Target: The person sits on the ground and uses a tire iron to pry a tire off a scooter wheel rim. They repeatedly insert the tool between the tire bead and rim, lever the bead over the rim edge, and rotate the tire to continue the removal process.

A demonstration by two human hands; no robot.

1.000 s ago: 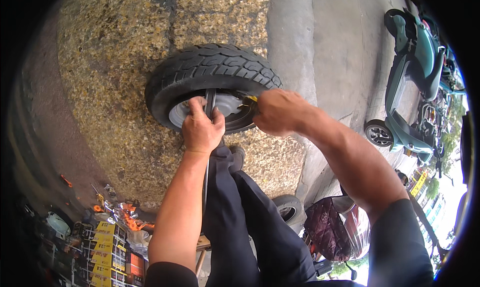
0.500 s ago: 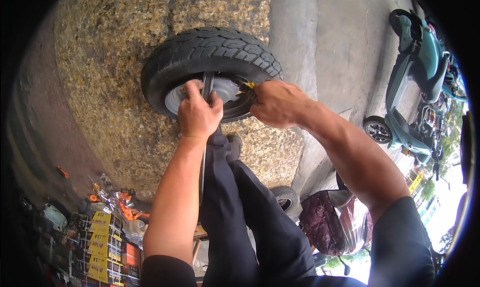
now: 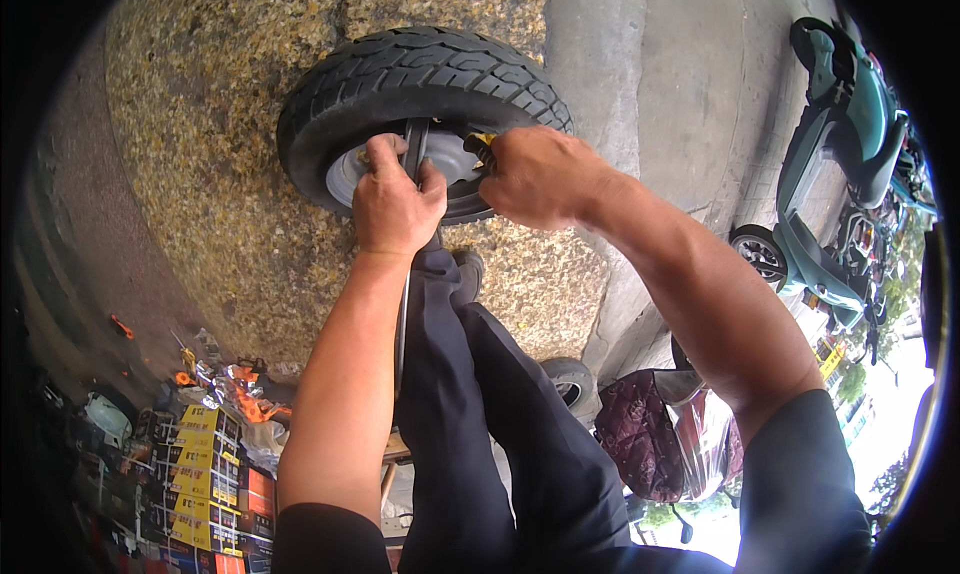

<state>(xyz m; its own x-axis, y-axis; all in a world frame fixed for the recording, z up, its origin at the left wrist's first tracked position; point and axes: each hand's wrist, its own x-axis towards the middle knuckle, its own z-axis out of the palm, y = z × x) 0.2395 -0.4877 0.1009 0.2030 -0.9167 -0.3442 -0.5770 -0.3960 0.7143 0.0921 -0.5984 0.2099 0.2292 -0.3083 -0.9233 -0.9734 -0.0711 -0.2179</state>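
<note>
A black tyre with chunky tread sits around a silver-grey wheel rim, both lying on the ground in front of me. My left hand is closed round a long metal tyre lever. One end of this lever reaches the tyre's inner edge; its shaft runs back past my wrist along my leg. Just to the right, my right hand is closed in a fist on a tool with a yellow-and-black handle, held over the rim's right side. My fingers hide most of that tool, so its kind cannot be made out.
My shoe is close to the wheel's near side. A smaller tyre lies beyond my right leg. Stacked yellow boxes and orange scraps are at lower left. A teal scooter stands at right, near a maroon quilted cover.
The wheel and both hands appear a little higher in the picture. My right hand has shifted slightly left with its tool, toward the rim's middle. My left hand keeps its grip on the tyre lever.
</note>
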